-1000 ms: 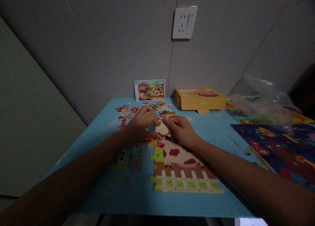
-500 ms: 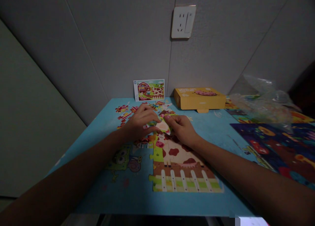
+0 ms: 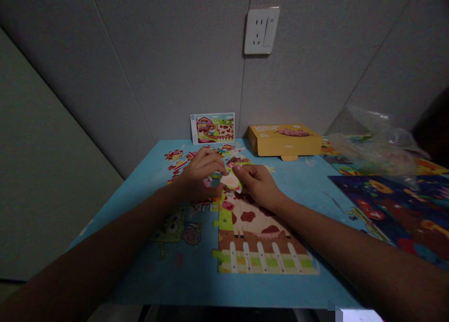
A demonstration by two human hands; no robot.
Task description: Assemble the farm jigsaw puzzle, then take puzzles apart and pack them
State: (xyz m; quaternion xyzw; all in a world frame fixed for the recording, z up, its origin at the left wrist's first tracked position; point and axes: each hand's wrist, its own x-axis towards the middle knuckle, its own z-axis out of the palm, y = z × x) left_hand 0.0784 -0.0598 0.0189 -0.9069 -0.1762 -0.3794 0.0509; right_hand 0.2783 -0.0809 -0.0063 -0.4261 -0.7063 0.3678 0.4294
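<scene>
A pale puzzle piece (image 3: 231, 180) with a green edge is pinched between my left hand (image 3: 200, 178) and my right hand (image 3: 258, 185); both hands have their fingers closed on it. They hold it just above the far edge of a partly built farm puzzle (image 3: 259, 240) showing a spotted cow and a white fence. Several loose pieces (image 3: 182, 159) lie beyond my left hand on the blue table (image 3: 147, 186).
A reference picture card (image 3: 212, 128) leans on the wall beside a yellow box (image 3: 284, 140). A dark finished puzzle (image 3: 403, 209) and a crumpled clear plastic bag (image 3: 375, 142) lie at the right. A wall socket (image 3: 261, 31) is above.
The piece has been turned slightly between my fingers and both hands have shifted a little; everything else stays put.
</scene>
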